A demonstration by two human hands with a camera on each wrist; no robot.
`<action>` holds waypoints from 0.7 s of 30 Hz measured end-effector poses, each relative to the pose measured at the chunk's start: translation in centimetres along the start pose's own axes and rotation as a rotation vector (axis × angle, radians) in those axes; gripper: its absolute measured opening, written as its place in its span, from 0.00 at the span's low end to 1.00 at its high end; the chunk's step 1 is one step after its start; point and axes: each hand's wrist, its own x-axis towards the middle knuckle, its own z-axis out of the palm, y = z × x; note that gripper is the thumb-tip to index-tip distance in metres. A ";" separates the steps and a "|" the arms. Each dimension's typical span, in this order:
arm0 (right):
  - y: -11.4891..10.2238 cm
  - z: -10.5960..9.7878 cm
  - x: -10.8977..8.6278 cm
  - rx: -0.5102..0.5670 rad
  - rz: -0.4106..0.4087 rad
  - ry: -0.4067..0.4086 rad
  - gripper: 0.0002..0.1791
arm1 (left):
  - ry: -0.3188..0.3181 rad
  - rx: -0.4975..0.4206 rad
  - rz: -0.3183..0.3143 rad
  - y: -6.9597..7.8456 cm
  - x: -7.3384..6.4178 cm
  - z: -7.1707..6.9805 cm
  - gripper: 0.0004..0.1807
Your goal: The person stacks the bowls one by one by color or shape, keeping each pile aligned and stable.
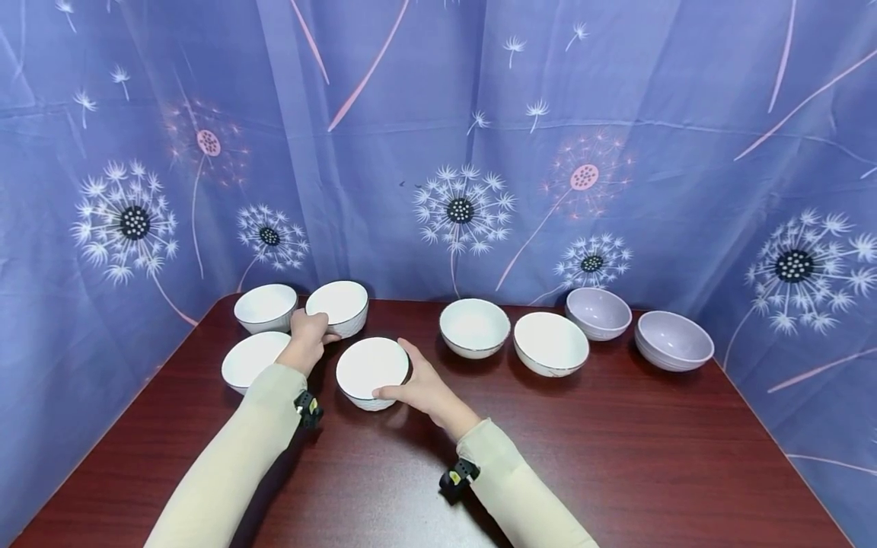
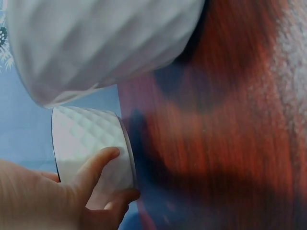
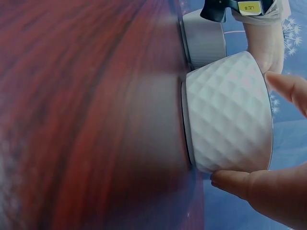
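Observation:
My left hand (image 1: 310,332) holds a white bowl (image 1: 338,304) at the back of the table by its left side. In the left wrist view, its digits lie on the quilted outer wall of that bowl (image 2: 91,129). Nearer to me, my right hand (image 1: 422,387) grips a second white bowl (image 1: 372,369), thumb at the front and fingers round the right side. That bowl's diamond-patterned wall (image 3: 230,115) fills the middle of the right wrist view. Both bowls are upright, one in front of the other.
Two more white bowls, a rear one (image 1: 266,306) and a front one (image 1: 250,361), stand left of my left hand. Further right are a white bowl (image 1: 474,327), another white bowl (image 1: 551,344) and two lilac bowls (image 1: 598,312). A blue dandelion-print curtain (image 1: 384,190) hangs behind the dark red table (image 1: 617,457).

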 end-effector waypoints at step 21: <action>0.3 -0.1 0.0 0.025 0.006 -0.033 0.59 | -0.104 0.052 0.004 2.1 -2.2 -0.4 0.41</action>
